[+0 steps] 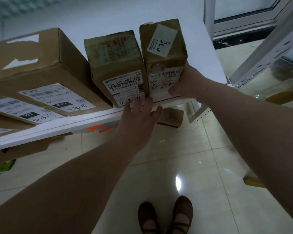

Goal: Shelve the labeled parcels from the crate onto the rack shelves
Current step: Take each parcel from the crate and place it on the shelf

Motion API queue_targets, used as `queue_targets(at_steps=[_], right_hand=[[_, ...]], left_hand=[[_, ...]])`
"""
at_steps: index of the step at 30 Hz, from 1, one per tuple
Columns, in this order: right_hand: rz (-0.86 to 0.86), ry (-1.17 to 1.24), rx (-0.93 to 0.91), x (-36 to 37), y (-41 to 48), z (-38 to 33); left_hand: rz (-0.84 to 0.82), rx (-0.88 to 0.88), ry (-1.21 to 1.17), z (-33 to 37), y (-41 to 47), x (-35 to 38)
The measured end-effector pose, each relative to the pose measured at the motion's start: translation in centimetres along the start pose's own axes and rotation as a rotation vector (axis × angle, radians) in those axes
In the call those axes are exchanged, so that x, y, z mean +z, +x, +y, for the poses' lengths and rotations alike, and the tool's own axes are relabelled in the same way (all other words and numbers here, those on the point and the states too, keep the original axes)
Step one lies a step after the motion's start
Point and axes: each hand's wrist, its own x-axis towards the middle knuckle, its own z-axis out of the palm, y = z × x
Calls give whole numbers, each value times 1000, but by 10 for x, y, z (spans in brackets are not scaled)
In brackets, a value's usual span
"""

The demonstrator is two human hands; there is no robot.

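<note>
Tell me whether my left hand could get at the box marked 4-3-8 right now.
Probably yes. The left hand holds nothing, fingers flat against the middle parcel; the 4-3-8 box sits just left of it, front face bare at the shelf edge. The right hand grips the end parcel.

On the shelf (57,130), the large parcel (46,68) lies left; the middle parcel (117,65) stands right of it, touching the rightmost parcel (164,53). The rack upright (269,48) stands right of the shelf. A small box (172,116) lies below the shelf.
</note>
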Motion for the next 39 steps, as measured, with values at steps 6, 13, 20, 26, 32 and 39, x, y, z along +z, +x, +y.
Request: queue_targets(at_steps=[6,13,20,26,32,39], right_hand=[[-185,-2,-1,-18,17,-7],[-193,4,10,-17,20,-9],[-177,9,22,-15,10,-9],[-91,-10,58,-7,-6,-12],[268,64,218,15,-51,-10],[224,106,283,68,-146,-21]], left_hand=[[-46,-36,-2,5,-2,-2],[-20,-31,-8,4,-3,1],[-65,-38,-14,2,-1,-6],[-156,-35,-45,1,-6,-25],[-206,-170,-225,0,-35,-68],[-397,-372,-503,-14,-108,-124]])
